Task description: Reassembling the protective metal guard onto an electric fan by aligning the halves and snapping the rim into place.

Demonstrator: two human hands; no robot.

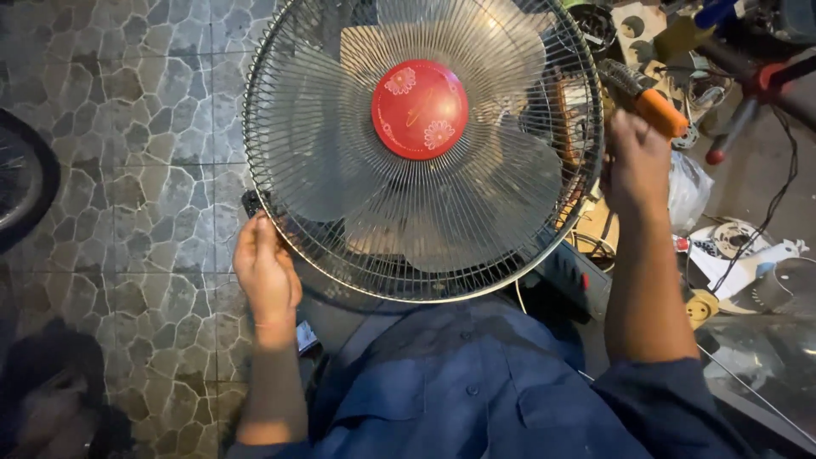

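A round electric fan (422,149) with a wire grille, translucent blades and a red centre cap with flower marks faces me, held over my lap. My left hand (265,272) grips the grille's lower left rim. My right hand (633,161) is at the grille's right rim, closed around a tool with an orange handle (659,110) that sticks up past my fingers. The fan's back and motor are hidden behind the grille.
A stone-patterned tile floor (136,170) lies to the left, with a dark wheel (21,183) at the left edge. To the right sits a clutter of tools, cables, a plastic bag (690,191) and fan parts (739,242). My blue shirt (476,391) fills the bottom.
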